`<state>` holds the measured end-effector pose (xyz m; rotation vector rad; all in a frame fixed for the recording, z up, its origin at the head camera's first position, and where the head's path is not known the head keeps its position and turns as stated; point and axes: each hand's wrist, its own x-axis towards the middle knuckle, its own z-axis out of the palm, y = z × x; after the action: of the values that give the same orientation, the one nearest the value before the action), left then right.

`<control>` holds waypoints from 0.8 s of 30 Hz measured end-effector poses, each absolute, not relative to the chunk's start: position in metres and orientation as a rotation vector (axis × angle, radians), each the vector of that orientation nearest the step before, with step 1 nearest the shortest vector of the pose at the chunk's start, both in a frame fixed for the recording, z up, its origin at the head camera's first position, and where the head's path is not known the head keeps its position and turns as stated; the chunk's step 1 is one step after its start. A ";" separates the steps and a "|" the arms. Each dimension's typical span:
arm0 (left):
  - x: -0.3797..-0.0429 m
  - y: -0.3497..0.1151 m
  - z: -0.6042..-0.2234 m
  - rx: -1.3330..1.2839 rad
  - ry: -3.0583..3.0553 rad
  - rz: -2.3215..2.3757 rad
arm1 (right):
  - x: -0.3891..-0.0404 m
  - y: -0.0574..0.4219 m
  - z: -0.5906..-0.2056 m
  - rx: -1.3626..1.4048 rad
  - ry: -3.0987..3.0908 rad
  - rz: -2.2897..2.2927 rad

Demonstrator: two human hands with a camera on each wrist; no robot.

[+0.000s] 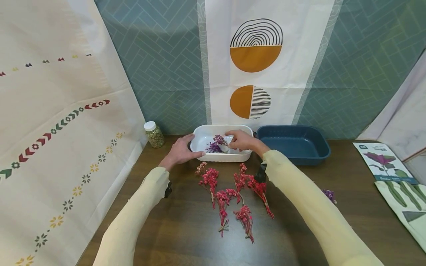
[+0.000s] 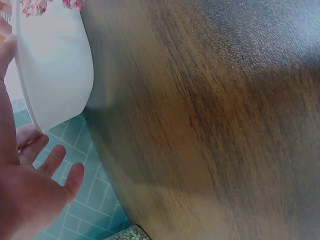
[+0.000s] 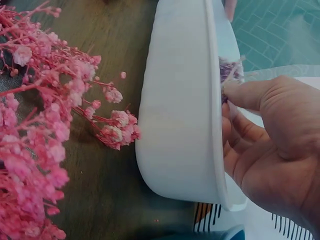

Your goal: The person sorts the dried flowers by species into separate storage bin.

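In the picture's middle, the right grip (image 1: 243,140) pinches purple flowers (image 1: 214,147) in a white tub (image 1: 223,157); the left grip (image 1: 181,150), spread, touches it.

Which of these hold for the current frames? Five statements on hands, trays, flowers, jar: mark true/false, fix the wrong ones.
1. The right hand pinches purple flowers at the white tray. True.
2. The blue tray stands to the right of the white tray. True.
3. The left hand touches the blue tray. False: it touches the left end of the white tray.
4. The pink flowers lie inside the white tray. False: they lie on the table, on the near side of that tray.
5. The jar has its white lid on. True.
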<state>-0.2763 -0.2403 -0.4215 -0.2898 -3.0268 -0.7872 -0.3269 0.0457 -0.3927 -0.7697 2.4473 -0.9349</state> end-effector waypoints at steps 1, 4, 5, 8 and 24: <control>-0.276 -0.240 -0.421 -0.288 -3.028 -0.792 | -0.327 0.045 -0.393 -0.761 2.459 -0.923; -0.276 -0.240 -0.422 -0.286 -3.029 -0.795 | -0.326 0.046 -0.394 -0.724 2.473 -0.897; -0.276 -0.240 -0.422 -0.288 -3.029 -0.790 | -0.325 0.046 -0.393 -0.717 2.475 -0.896; -0.277 -0.241 -0.423 -0.297 -3.030 -0.768 | -0.323 0.051 -0.389 -0.723 2.482 -0.918; -0.275 -0.240 -0.419 -0.313 -3.042 -0.788 | -0.293 0.108 -0.362 -0.699 2.537 -1.243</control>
<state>-0.2748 -0.2400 -0.4189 -0.3125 -3.0416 -0.7879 -0.2930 0.1085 -0.3623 -0.6988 2.5370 -1.2426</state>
